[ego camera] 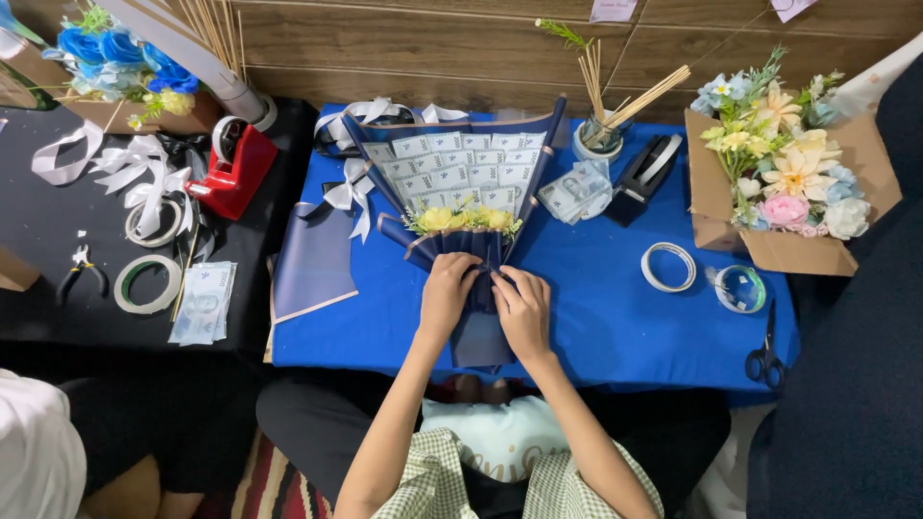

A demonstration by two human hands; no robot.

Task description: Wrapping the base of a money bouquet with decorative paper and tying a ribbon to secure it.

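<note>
From the head view, one navy paper-wrapped bouquet of banknotes and yellow flowers [460,183] lies on the blue cloth-covered surface [615,317]. Two hands, left hand [448,293] and right hand [524,309], pinch its narrow stem wrap, fingers [463,264] closed around the paper. Right of the bouquet lie two tape rolls [668,266] and one pair of black scissors [765,358].

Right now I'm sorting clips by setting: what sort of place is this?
Probably a florist's craft table: both hands pinch a navy-wrapped banknote bouquet, beside a box of artificial flowers, tape rolls and white ribbons.
</note>
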